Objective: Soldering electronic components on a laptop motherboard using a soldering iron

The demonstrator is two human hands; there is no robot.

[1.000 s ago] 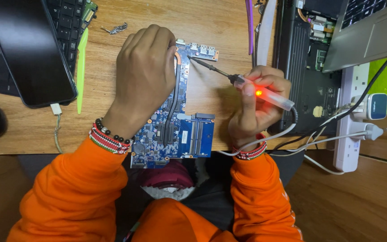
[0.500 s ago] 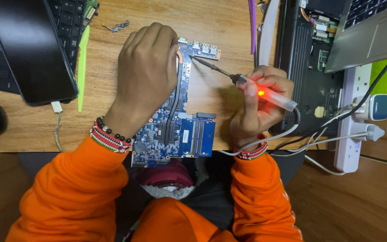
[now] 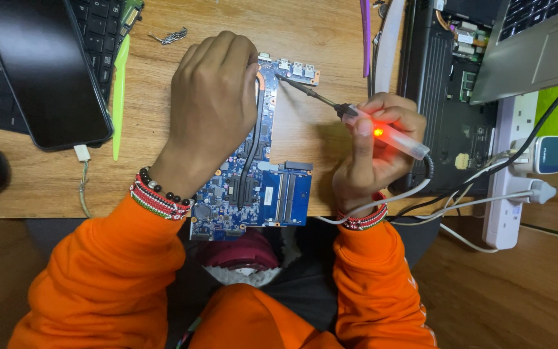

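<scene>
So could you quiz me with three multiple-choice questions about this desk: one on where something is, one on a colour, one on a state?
1. Where does the left hand rest?
A. on the blue circuit board
B. on the black phone
C. on the power strip

2. What colour are the person's sleeves?
A. green
B. orange
C. white

3. What state is the soldering iron in the right hand in?
A. lying on the desk
B. held, with a red light glowing
C. held, with no light

Answers: 1 A, the palm covers the board's upper part. 2 B, both arms show orange cloth. 3 B, a red glow shows on the iron's handle between the fingers.
</scene>
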